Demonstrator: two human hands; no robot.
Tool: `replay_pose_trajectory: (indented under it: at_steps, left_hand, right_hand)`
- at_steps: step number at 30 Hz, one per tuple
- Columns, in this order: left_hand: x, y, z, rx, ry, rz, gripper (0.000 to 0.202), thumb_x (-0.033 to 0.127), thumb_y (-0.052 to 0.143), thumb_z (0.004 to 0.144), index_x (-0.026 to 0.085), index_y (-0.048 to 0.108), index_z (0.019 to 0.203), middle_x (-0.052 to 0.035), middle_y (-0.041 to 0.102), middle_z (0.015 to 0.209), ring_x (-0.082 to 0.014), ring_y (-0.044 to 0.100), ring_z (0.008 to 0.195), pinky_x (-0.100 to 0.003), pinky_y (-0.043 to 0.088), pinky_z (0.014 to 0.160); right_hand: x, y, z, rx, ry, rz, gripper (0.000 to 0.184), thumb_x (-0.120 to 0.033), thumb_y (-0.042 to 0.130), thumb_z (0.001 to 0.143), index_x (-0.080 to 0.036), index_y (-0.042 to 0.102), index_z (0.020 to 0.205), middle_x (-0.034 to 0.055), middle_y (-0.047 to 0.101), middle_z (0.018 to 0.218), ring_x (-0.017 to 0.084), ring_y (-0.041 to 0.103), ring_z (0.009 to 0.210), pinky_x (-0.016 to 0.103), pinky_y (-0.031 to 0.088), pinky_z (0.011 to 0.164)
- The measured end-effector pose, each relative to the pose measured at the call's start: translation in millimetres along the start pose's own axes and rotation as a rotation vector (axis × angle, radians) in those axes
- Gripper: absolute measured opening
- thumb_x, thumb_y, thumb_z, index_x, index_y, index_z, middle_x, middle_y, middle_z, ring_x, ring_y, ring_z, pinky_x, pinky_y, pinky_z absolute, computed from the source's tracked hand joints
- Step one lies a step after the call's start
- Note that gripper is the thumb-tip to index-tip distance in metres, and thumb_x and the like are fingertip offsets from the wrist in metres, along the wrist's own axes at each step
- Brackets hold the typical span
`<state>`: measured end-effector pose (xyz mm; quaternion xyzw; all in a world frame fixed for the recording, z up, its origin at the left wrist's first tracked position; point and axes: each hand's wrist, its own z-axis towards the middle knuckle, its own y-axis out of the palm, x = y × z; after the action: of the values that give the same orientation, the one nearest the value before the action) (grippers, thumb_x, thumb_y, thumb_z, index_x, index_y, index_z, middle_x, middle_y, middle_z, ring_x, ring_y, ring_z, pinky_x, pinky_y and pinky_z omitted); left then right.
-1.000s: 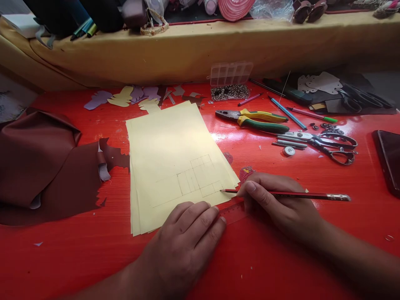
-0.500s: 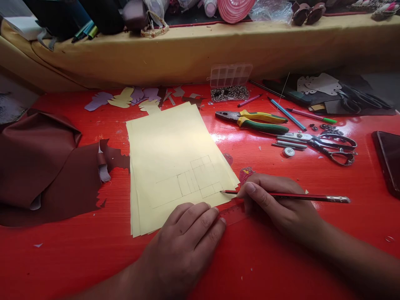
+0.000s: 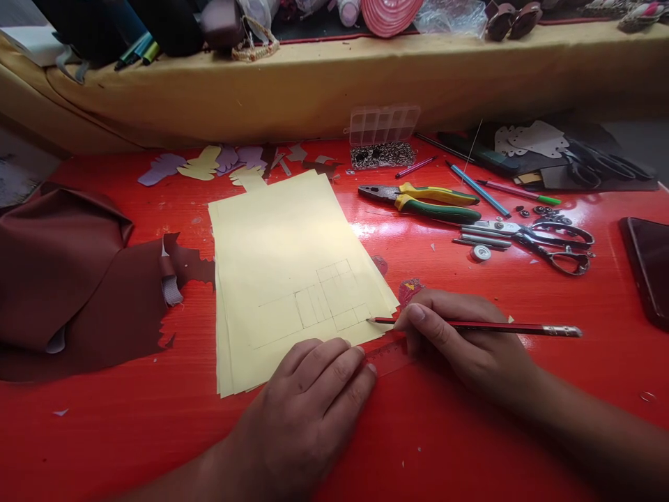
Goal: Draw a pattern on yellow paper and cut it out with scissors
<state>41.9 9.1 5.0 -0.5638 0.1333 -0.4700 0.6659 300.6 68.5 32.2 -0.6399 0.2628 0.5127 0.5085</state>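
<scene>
Pencil (image 3: 502, 326) is pinched between thumb and fingers of my right hand (image 3: 460, 341), and its long axis goes almost sideways: the tip is at the lower right part of the yellow paper (image 3: 261, 244), and the eraser end points out to the right of it. The pencilled drawing (image 3: 315, 305) on the paper lies to the left of my right hand and just beyond the fingertips of my left hand. This left hand (image 3: 318, 390) rests flat at the near edge of the paper, fingers stretched, partly over a transparent ruler (image 3: 387, 357) (what the palm touches, I cannot see). Counting: one pencil, one ruler, and several sheets of paper, whose number I cannot tell. To the right of the paper, toward its far end, is one pair of pliers (image 3: 439, 209); farther right, two pairs of scissors, one silver (image 3: 523, 233) and one dark (image 3: 611, 164); rightmost, one phone (image 3: 651, 265). Behind the paper's far right corner stands one clear box (image 3: 384, 125).
</scene>
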Motion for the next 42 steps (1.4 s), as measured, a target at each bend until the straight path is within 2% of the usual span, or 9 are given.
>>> replay_pose_trajectory:
  at_steps: [9,18,27,35,42]
  left_hand:
    - [0.7,-0.6,2.1,0.032,0.005,0.024,0.034,0.007,0.056,0.102,0.007,0.069,0.132,-0.0161,0.072,0.131,-0.0316,0.064,0.123,-0.047,0.050,0.105]
    - [0.3,-0.7,2.1,0.029,0.003,0.013,0.034,0.006,0.054,0.103,0.007,0.069,0.133,-0.0156,0.072,0.133,-0.0317,0.061,0.125,-0.047,0.047,0.107]
    - [-0.2,-0.4,2.4,0.019,0.005,-0.007,0.035,0.004,0.054,0.102,0.005,0.069,0.134,-0.0164,0.071,0.133,-0.0329,0.060,0.125,-0.049,0.045,0.107]
    - [0.0,-0.2,1.9,0.009,-0.001,-0.007,0.035,0.006,0.054,0.103,0.006,0.068,0.135,-0.0159,0.071,0.134,-0.0325,0.060,0.126,-0.049,0.045,0.107]
    - [0.2,-0.8,0.4,-0.001,-0.002,-0.007,0.035,0.006,0.054,0.104,0.006,0.068,0.136,-0.0159,0.071,0.136,-0.0325,0.059,0.127,-0.049,0.045,0.108]
  right_hand:
    - [0.8,0.6,0.8,0.003,-0.018,0.005,0.046,-0.047,0.050,0.115,-0.022,0.072,0.083,0.0003,0.069,0.063,0.016,0.065,0.058,0.028,0.050,0.056]
    - [-0.8,1.3,-0.1,0.033,0.000,0.051,0.038,-0.037,0.052,0.115,-0.021,0.073,0.087,-0.0007,0.068,0.064,0.015,0.062,0.058,0.027,0.049,0.056]
    - [-0.5,-0.4,1.1,0.003,-0.017,0.014,0.038,-0.034,0.051,0.115,-0.021,0.073,0.087,-0.0006,0.069,0.066,0.015,0.064,0.060,0.027,0.049,0.058]
    - [1.6,-1.1,-0.2,-0.013,-0.019,-0.004,0.034,-0.024,0.050,0.113,-0.021,0.072,0.087,-0.0015,0.068,0.066,0.014,0.064,0.061,0.026,0.049,0.062]
    - [0.0,-0.1,-0.4,-0.008,-0.026,0.008,0.033,-0.023,0.052,0.113,-0.021,0.071,0.086,-0.0009,0.069,0.067,0.015,0.065,0.062,0.026,0.050,0.062]
